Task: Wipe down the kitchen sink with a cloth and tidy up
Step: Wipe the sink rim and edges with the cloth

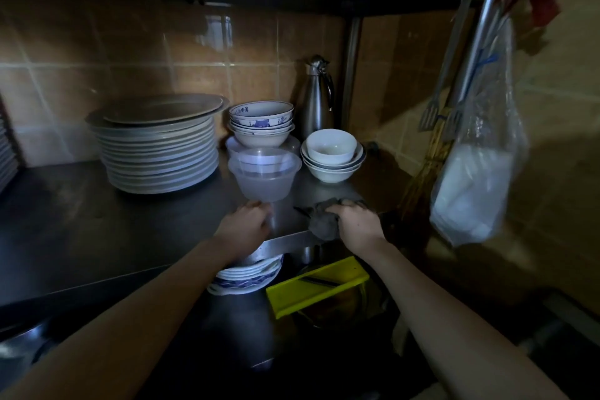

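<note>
My right hand grips a dark grey cloth and presses it on the front right corner of a steel shelf. My left hand lies on the shelf just left of it, fingers curled round the base of a clear plastic tub that is tipped toward me. The sink itself is not plainly in view.
On the shelf stand a tall stack of plates, stacked blue-patterned bowls, white bowls and a steel flask. Below lie plates and a yellow slicer. Utensils and a plastic bag hang at right.
</note>
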Demonstrator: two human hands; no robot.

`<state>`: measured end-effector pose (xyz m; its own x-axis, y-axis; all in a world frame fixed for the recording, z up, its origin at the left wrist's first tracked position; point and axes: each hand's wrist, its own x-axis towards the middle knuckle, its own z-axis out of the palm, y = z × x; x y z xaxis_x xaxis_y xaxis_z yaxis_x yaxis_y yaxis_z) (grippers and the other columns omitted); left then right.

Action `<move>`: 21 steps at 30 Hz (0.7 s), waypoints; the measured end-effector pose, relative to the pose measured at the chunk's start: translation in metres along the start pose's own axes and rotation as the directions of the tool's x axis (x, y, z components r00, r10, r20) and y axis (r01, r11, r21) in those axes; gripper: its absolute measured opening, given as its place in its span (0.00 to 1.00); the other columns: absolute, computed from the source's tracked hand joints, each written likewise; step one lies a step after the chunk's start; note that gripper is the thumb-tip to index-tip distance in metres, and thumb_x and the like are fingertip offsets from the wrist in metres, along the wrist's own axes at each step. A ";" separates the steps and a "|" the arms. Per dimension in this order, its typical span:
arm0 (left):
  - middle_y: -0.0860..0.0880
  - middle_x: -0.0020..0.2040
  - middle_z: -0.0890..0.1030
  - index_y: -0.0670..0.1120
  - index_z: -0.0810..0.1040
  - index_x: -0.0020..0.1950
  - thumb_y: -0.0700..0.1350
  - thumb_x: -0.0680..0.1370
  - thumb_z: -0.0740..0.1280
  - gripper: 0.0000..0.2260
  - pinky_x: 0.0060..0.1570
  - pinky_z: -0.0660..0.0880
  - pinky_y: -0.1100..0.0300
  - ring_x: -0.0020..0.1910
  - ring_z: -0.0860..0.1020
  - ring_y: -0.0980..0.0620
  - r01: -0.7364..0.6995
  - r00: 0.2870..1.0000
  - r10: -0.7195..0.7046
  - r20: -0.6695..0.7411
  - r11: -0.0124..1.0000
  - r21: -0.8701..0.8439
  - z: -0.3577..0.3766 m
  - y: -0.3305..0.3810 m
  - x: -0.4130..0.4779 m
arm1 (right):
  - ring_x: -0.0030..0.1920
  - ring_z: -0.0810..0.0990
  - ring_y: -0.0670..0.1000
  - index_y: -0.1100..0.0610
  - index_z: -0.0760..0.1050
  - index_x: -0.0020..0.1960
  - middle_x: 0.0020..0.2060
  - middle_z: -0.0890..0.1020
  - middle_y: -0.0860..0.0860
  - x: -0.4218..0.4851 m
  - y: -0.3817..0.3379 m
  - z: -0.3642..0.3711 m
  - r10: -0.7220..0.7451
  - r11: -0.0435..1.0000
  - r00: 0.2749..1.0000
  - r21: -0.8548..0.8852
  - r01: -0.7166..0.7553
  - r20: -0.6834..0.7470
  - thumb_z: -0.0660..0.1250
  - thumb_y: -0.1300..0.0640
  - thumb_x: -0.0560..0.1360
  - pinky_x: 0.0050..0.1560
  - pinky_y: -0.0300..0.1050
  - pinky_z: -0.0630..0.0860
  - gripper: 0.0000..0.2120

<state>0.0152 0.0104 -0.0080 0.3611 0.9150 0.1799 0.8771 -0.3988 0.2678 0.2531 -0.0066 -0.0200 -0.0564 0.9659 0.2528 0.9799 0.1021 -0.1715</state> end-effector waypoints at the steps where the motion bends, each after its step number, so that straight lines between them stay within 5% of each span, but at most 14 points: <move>1: 0.48 0.61 0.74 0.51 0.73 0.56 0.46 0.77 0.59 0.09 0.55 0.70 0.51 0.60 0.73 0.45 -0.014 1.000 0.013 -0.004 1.000 -0.017 0.000 0.002 -0.002 | 0.60 0.77 0.57 0.43 0.74 0.62 0.59 0.77 0.51 -0.006 0.000 -0.002 0.014 1.000 1.000 0.024 -0.014 -0.014 0.61 0.61 0.73 0.55 0.50 0.76 0.21; 9: 0.47 0.58 0.75 0.50 0.74 0.57 0.44 0.77 0.61 0.10 0.54 0.71 0.51 0.58 0.74 0.45 -0.167 0.986 0.164 -0.037 0.982 -0.091 0.006 0.028 -0.018 | 0.54 0.79 0.57 0.45 0.74 0.62 0.56 0.75 0.52 -0.059 0.016 -0.029 0.174 0.979 0.981 0.124 -0.163 -0.087 0.61 0.64 0.73 0.48 0.50 0.76 0.22; 21: 0.45 0.56 0.75 0.50 0.76 0.56 0.43 0.76 0.63 0.09 0.55 0.72 0.51 0.58 0.75 0.43 -0.360 0.924 0.377 0.067 0.914 -0.189 0.057 0.091 -0.042 | 0.60 0.76 0.56 0.48 0.73 0.65 0.61 0.77 0.52 -0.190 0.052 -0.040 0.408 0.909 0.912 0.108 -0.402 -0.036 0.58 0.64 0.76 0.57 0.52 0.75 0.20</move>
<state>0.0980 -0.0609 -0.0454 0.6856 0.6987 0.2042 0.6115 -0.7051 0.3591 0.3221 -0.1940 -0.0385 0.3550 0.9143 0.1950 0.8929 -0.2698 -0.3605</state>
